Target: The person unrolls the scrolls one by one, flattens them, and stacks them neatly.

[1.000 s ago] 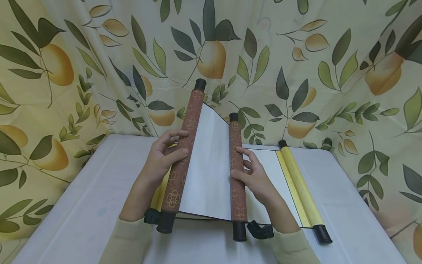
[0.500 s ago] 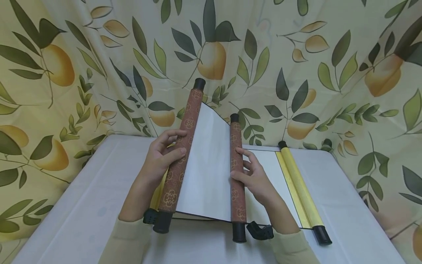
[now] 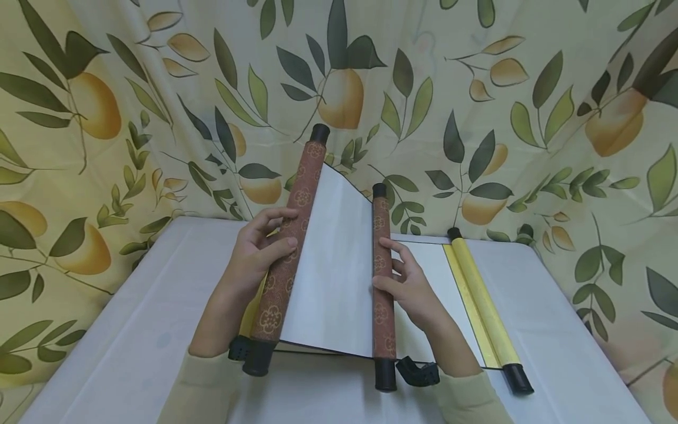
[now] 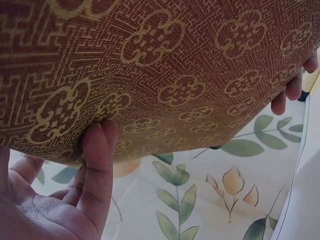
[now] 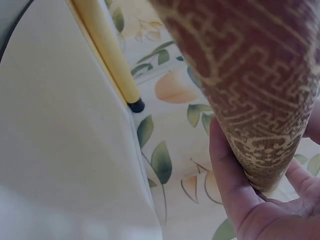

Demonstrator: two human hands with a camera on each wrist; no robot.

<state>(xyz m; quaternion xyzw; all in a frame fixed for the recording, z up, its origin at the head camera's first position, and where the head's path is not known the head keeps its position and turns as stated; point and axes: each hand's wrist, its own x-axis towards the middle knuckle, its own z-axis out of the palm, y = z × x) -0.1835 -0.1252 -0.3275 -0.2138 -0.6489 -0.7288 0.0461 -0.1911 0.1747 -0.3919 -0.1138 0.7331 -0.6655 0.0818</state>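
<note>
A hanging scroll with red-brown patterned rolls and black knobs is held up, partly unrolled, in the head view. My left hand [image 3: 254, 250] grips its left roll [image 3: 292, 241], thumb in front; the left wrist view shows the thumb [image 4: 98, 150] pressed on the patterned cloth. Around the right roll [image 3: 382, 277], my right hand [image 3: 405, 285] holds with thumb and fingers. White backing [image 3: 331, 265] stretches between the two rolls. The left roll leans, its top farther right than its foot; the right one stands nearly upright. Some fingers are hidden behind the rolls.
Beneath lies a second scroll, unrolled on the white-covered table [image 3: 159, 306]. Its yellow right roll [image 3: 482, 300] has black knobs, and its white sheet [image 3: 429, 265] is partly covered. A leaf-and-fruit curtain [image 3: 402, 88] hangs behind the table.
The left roll has shifted slightly left with my left hand. My right hand's roll has moved a little to the right, so the white stretch between them is a bit wider.
</note>
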